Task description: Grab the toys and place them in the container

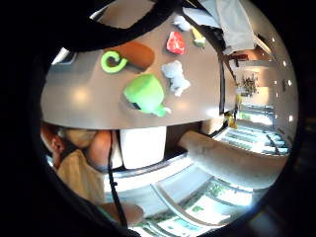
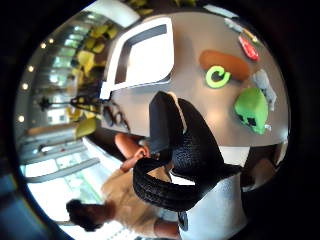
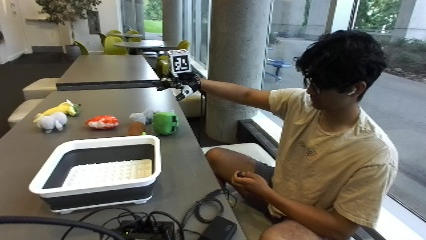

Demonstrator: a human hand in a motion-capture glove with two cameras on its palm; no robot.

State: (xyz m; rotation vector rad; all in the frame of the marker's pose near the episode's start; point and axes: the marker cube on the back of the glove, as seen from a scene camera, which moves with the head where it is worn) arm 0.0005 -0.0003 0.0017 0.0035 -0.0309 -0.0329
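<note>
Toys are lying untouched on the table [image 3: 40, 150], about eleven o'clock of the container [image 3: 100, 172]. The gloved right hand [image 3: 181, 86] is hovering above them holding nothing; finger spread I cannot tell. Probably best lowering squarely over the green block toy [image 3: 165, 123], nearest.

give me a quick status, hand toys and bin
Right hand raised above the table, holding nothing. Toys: green block head, red one, white and yellow plush all on the table. Container has no toys in it. Nothing blocking.
</note>
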